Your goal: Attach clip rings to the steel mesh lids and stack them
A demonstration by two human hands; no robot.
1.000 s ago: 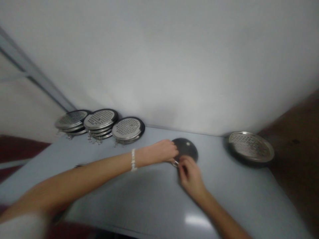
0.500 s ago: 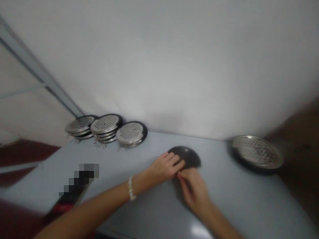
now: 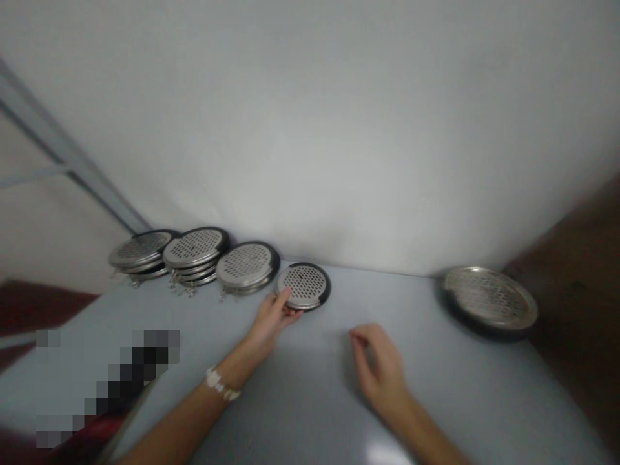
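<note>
My left hand (image 3: 272,316) reaches across the grey table (image 3: 310,400) and grips the near edge of a round perforated metal disc with a black rim (image 3: 303,286), which lies flat beside the stacks. A pale bead bracelet sits on that wrist. My right hand (image 3: 380,368) hovers over the table to the right of it, fingers loosely curled and apart, holding nothing.
Three stacks of the same perforated discs (image 3: 194,252) stand in a row against the white wall at the back left. A larger perforated metal tray (image 3: 489,300) rests at the table's right end. A dark blurred patch lies at the lower left.
The disc, dark side up between both hands before, now lies perforated side up further left beside the stacks. My left hand went with it; my right hand has let go.
</note>
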